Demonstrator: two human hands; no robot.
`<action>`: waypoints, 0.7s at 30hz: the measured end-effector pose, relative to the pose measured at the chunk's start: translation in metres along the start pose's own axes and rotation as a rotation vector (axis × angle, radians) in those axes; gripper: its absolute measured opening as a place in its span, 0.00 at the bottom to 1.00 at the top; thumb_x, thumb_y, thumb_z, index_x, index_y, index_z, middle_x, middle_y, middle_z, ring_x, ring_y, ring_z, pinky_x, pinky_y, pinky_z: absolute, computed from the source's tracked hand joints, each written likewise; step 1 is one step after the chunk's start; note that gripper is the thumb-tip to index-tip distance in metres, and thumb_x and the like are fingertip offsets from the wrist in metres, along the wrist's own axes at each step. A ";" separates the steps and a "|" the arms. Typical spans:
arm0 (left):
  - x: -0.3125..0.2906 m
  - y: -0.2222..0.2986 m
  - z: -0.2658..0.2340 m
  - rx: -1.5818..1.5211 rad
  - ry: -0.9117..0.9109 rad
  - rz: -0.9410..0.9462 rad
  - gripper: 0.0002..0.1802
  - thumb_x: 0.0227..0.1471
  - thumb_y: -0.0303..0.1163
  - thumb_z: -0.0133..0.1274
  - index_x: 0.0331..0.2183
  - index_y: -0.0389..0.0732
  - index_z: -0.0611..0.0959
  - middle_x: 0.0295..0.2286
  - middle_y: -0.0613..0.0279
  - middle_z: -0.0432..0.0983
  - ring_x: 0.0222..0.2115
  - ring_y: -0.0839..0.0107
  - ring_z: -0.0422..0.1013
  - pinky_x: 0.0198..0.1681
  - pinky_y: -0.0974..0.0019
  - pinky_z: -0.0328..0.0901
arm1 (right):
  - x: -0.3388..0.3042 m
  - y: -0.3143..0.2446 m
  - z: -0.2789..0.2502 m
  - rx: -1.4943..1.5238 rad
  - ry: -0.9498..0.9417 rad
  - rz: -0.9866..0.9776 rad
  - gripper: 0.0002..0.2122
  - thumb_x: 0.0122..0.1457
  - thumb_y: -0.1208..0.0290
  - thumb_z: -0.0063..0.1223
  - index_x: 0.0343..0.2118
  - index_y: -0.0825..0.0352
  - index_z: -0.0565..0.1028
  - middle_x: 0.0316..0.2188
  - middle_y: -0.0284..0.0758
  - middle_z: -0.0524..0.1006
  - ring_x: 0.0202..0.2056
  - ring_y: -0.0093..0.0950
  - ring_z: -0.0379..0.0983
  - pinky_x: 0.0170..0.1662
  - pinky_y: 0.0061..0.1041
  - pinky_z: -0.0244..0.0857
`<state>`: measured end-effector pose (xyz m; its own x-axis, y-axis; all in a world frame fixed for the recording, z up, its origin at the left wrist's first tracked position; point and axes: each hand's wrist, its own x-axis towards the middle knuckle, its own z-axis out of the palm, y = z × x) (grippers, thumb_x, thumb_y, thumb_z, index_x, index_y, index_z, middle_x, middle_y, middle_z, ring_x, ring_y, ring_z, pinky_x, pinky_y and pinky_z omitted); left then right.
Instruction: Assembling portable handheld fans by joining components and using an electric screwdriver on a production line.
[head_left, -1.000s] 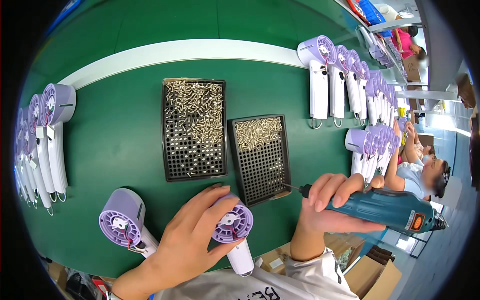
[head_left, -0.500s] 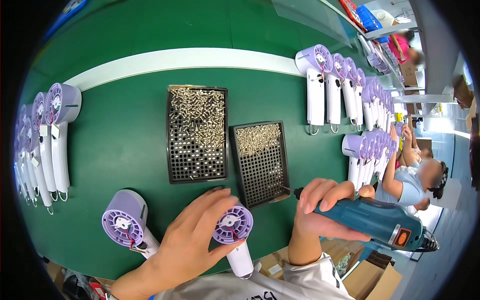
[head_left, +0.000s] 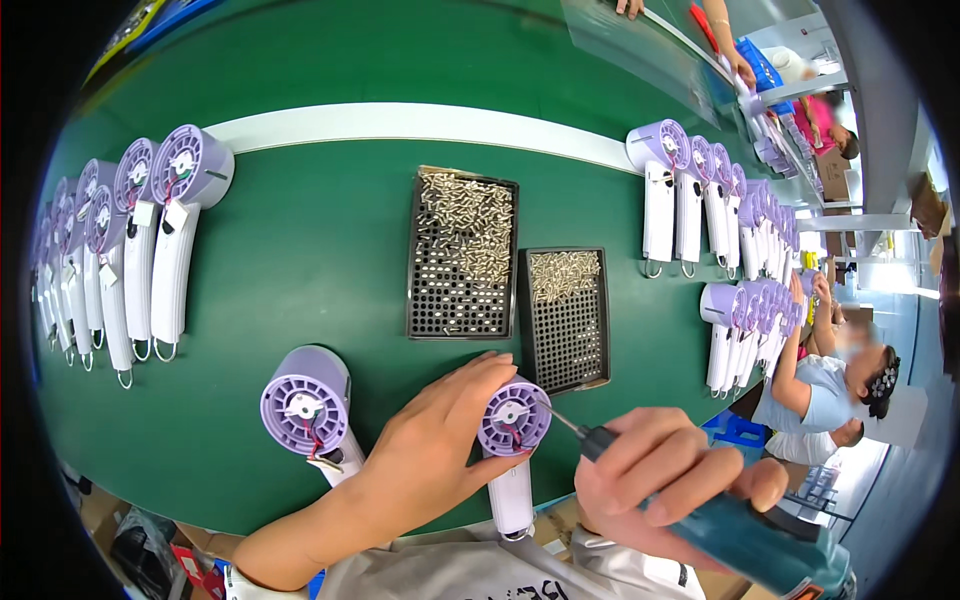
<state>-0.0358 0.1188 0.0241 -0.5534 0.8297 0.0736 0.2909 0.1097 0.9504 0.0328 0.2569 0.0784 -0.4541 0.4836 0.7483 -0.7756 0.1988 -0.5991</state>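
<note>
My left hand (head_left: 425, 440) is closed round the purple head of a handheld fan (head_left: 515, 415), whose open round end with red wires faces up. The white handle of that fan points toward me. In my right hand (head_left: 670, 480) is a teal electric screwdriver (head_left: 760, 545), its thin bit reaching the rim of the fan head. Whether the bit carries a screw is too small to tell. A second purple and white fan (head_left: 305, 400) lies just left of my left hand. Beyond my hands are two black perforated trays (head_left: 464, 320) (head_left: 568, 345) with many small screws.
Rows of similar fans stand along the left (head_left: 175, 250) and the right (head_left: 660, 210). A white strip (head_left: 400, 120) crosses the green table (head_left: 300, 270). At the right a co-worker in light blue (head_left: 810, 375) sits, and another person's arm (head_left: 730, 50) reaches in at the top.
My right hand has brought the screwdriver bit from the smaller screw tray to the fan head in my left hand. The whole view has shifted, moving the table things rightward.
</note>
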 end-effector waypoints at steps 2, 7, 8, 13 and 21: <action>-0.003 -0.001 -0.001 0.005 0.000 -0.011 0.36 0.44 0.33 0.67 0.52 0.33 0.69 0.51 0.44 0.70 0.53 0.50 0.68 0.54 0.55 0.65 | -0.002 -0.003 -0.001 -0.027 -0.108 0.104 0.28 0.62 0.40 0.40 0.51 0.61 0.62 0.19 0.32 0.69 0.11 0.28 0.65 0.14 0.27 0.61; -0.006 -0.003 -0.002 0.002 0.002 0.011 0.37 0.45 0.33 0.66 0.53 0.31 0.68 0.50 0.43 0.70 0.52 0.49 0.68 0.56 0.55 0.64 | -0.009 0.009 -0.004 0.119 -0.121 0.159 0.29 0.61 0.41 0.40 0.55 0.59 0.59 0.22 0.40 0.71 0.15 0.35 0.68 0.17 0.36 0.66; -0.007 -0.003 -0.003 0.005 -0.006 0.012 0.37 0.45 0.33 0.65 0.53 0.30 0.68 0.51 0.43 0.70 0.53 0.49 0.67 0.56 0.55 0.64 | -0.010 0.011 -0.005 0.138 -0.145 0.184 0.29 0.60 0.40 0.41 0.54 0.59 0.59 0.22 0.41 0.71 0.16 0.35 0.69 0.17 0.36 0.66; -0.008 -0.004 -0.003 -0.017 -0.018 -0.004 0.36 0.45 0.33 0.64 0.53 0.30 0.68 0.51 0.42 0.68 0.53 0.49 0.66 0.56 0.55 0.64 | -0.011 0.028 -0.001 0.138 -0.241 0.333 0.34 0.54 0.30 0.42 0.49 0.58 0.63 0.18 0.34 0.68 0.13 0.28 0.65 0.14 0.27 0.62; -0.009 -0.008 -0.002 -0.025 -0.023 -0.014 0.40 0.42 0.33 0.66 0.54 0.32 0.67 0.54 0.47 0.66 0.55 0.51 0.65 0.56 0.55 0.64 | -0.009 0.036 0.002 0.128 -0.267 0.336 0.33 0.55 0.30 0.40 0.48 0.57 0.62 0.18 0.33 0.67 0.12 0.26 0.63 0.13 0.26 0.61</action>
<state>-0.0343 0.1090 0.0164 -0.5388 0.8407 0.0540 0.2635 0.1073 0.9587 0.0081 0.2577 0.0512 -0.7745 0.2629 0.5753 -0.6059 -0.0472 -0.7941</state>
